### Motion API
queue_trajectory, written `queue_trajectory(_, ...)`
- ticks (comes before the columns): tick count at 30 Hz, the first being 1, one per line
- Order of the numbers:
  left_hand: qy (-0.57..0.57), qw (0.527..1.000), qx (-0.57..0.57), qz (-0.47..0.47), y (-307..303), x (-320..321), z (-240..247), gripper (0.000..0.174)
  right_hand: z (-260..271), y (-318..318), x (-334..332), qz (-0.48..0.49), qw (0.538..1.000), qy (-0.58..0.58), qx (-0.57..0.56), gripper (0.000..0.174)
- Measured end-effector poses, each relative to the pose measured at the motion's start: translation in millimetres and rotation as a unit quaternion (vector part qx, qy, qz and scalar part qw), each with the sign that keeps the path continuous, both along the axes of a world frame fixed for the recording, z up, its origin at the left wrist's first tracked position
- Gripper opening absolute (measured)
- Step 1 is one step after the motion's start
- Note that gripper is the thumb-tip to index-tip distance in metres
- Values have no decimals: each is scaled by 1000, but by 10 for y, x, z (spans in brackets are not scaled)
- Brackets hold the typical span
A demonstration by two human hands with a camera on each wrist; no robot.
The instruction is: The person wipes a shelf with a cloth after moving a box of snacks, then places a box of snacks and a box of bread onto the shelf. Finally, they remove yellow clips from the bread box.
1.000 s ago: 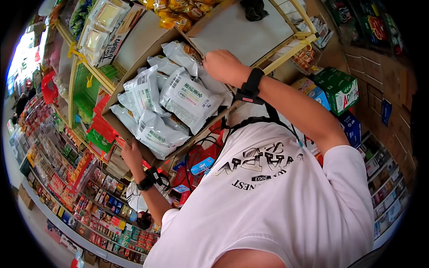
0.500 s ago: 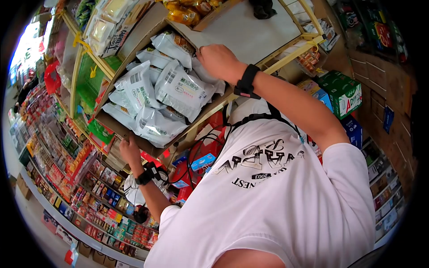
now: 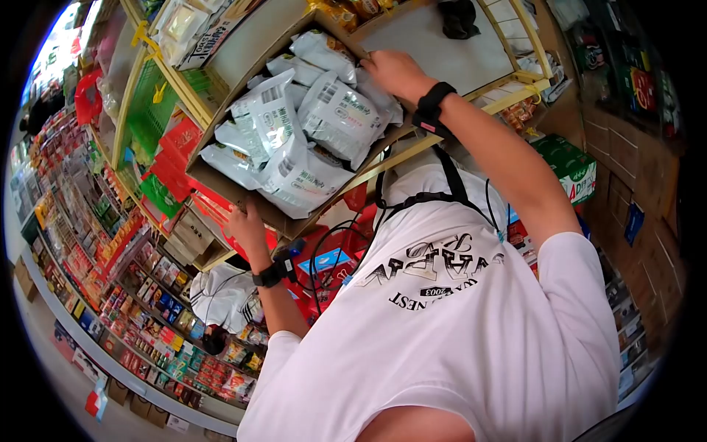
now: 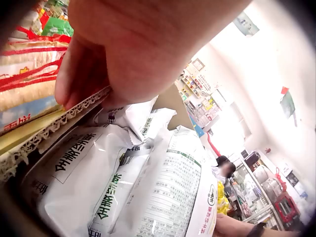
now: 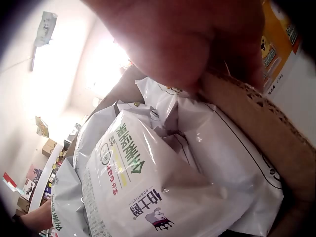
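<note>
An open cardboard box full of white snack packets is held between both hands, tilted over the yellow-framed shelf. The left hand grips the box's near left end; in the left wrist view its fingers lie outside the cut cardboard edge, with the packets inside. At the opposite end, the right hand grips the wall at its rim. The right wrist view shows this hand over the cardboard edge, beside a packet with green and red print. The fingertips of the right hand are partly hidden.
The yellow shelf frame runs along the box's near side. A black bag lies on the white shelf board. A green basket and red packages are at left. A green carton stands at right. Black cables hang below the box.
The box and both hands have moved up in the head view, farther over the shelf. The view has also shifted a little. Both hands keep their grip on the box.
</note>
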State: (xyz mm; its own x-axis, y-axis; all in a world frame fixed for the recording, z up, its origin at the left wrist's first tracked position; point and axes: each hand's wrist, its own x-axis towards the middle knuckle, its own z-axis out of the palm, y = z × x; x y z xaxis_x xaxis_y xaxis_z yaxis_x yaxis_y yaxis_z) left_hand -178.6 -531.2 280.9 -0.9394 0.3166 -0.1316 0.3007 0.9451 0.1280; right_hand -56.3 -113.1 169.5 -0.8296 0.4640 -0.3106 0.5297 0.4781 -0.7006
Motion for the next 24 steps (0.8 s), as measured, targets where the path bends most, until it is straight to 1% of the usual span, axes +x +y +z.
queue_trajectory(1, -1, 1000, -1, 4, 33, 24, 9, 48, 37, 13, 33, 4, 1000, -1, -1, 42)
queue_trajectory(3, -11, 998, -61, 10, 127, 64, 11, 41, 103, 91, 108, 1, 1000, -5, -16, 42)
queue_trajectory(4, -45, 997, -50, 22, 22, 20, -109, 43, 134, 117, 113, 13, 999, -23, -20, 38)
queue_trajectory(5, -44, 998, -48, 28, 8, 28, -183, 43, 154, 134, 109, 19, 999, -21, -18, 38)
queue_trajectory(7, -88, 995, 6, 48, -27, 59, -244, 42, 217, 92, 110, 32, 999, -44, 2, 38)
queue_trajectory(9, -87, 994, -5, 70, -35, 17, -357, 39, 199, 46, 128, 39, 998, -53, 1, 38)
queue_trajectory(12, -110, 994, 16, 20, -20, -82, -457, 40, 88, -57, 183, 43, 997, -65, 8, 38)
queue_trajectory(13, -112, 993, 16, 25, -85, -132, -558, 40, 52, -91, 193, 38, 997, -65, 18, 38)
queue_trajectory(15, -79, 996, -36, -32, -241, -235, -805, 41, -55, -165, 212, 42, 997, -57, 12, 39)
queue_trajectory(16, -95, 993, -59, -36, -201, -275, -810, 44, -141, -204, 238, 43, 998, -48, 6, 41)
queue_trajectory(17, -98, 993, -56, -36, -191, -308, -858, 44, -230, -244, 255, 43, 998, -50, 8, 41)
queue_trajectory(20, -138, 982, -121, -38, -247, -518, -1000, 46, -517, -394, 319, 27, 993, -118, -6, 36)
queue_trajectory(23, -149, 976, -147, -50, -124, -586, -1018, 46, -524, -425, 346, 4, 991, -131, 5, 36)
queue_trajectory(24, -166, 971, -170, -33, -78, -568, -1024, 41, -528, -433, 355, 2, 991, -133, 6, 36)
